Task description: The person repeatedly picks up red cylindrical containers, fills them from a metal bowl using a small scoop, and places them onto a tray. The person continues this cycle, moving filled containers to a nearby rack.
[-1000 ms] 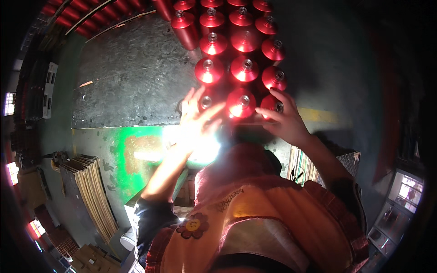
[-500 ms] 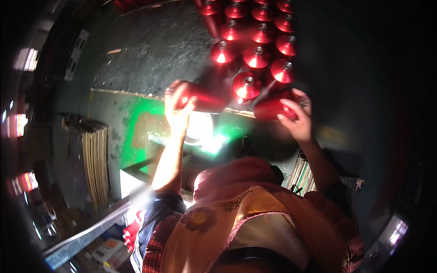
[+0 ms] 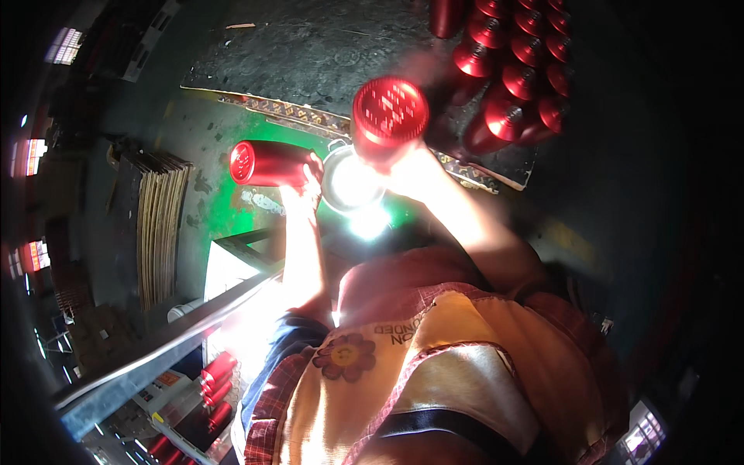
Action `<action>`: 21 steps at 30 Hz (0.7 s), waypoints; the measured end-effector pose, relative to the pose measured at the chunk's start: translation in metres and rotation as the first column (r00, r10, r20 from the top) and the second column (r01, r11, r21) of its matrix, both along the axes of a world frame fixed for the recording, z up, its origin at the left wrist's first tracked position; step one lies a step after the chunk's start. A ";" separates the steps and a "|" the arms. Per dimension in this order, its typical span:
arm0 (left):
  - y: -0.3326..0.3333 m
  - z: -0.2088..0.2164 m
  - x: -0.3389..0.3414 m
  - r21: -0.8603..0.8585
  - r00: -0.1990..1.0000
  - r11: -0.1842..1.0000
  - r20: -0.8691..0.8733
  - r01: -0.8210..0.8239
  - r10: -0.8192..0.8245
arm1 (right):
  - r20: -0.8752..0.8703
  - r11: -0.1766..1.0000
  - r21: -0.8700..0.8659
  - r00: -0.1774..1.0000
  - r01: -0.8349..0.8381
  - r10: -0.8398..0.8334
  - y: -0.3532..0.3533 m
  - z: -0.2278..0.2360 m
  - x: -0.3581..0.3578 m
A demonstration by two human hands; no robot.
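Note:
My left hand [image 3: 304, 191] is closed round one end of a shiny red metal bottle [image 3: 270, 163], held on its side with its round base facing left. My right hand [image 3: 409, 169], washed out by glare, grips a second red metal bottle [image 3: 389, 116]. That one is tilted up, so its round base faces me, and its neck is hidden. Between the hands, a round light-rimmed thing [image 3: 333, 184] glows too brightly to make out. Beyond my right hand, several red bottles with cone-shaped tops [image 3: 505, 120] stand in rows on a dark board [image 3: 310, 58].
A stack of flat brown sheets [image 3: 159, 232] stands at left. A metal bar [image 3: 170, 333] slants across the lower left, with more red bottles [image 3: 219, 372] below it. Green-painted floor [image 3: 240, 221] shows past the board's worn near edge [image 3: 287, 112].
Both hands have moved left with their bottles. The left bottle now points its base left; the right one has been tipped base up. The view has shifted, so the standing bottles appear farther right.

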State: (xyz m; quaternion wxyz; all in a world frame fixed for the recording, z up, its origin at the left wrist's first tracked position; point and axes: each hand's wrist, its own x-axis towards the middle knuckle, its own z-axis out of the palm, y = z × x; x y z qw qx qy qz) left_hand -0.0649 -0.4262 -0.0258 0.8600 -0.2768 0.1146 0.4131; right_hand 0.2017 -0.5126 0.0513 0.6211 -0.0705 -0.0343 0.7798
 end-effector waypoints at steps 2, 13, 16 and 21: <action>0.015 -0.009 -0.013 0.039 0.996 0.999 0.085 -0.003 0.000 | -0.015 0.999 -0.025 0.999 -0.030 0.030 0.023 0.006 -0.026; -0.001 0.023 -0.052 0.356 0.971 0.933 0.233 -0.042 -0.046 | 0.269 0.967 0.254 0.959 0.018 -0.088 0.018 0.031 -0.090; -0.054 0.030 -0.077 0.687 0.946 0.709 -0.311 0.157 0.092 | -0.357 0.945 0.128 0.875 -0.299 0.326 -0.010 0.023 -0.084; -0.243 0.040 -0.119 0.410 0.489 0.909 -0.780 -0.071 0.390 | -0.488 0.859 -0.044 0.761 -0.510 0.428 -0.085 -0.026 -0.069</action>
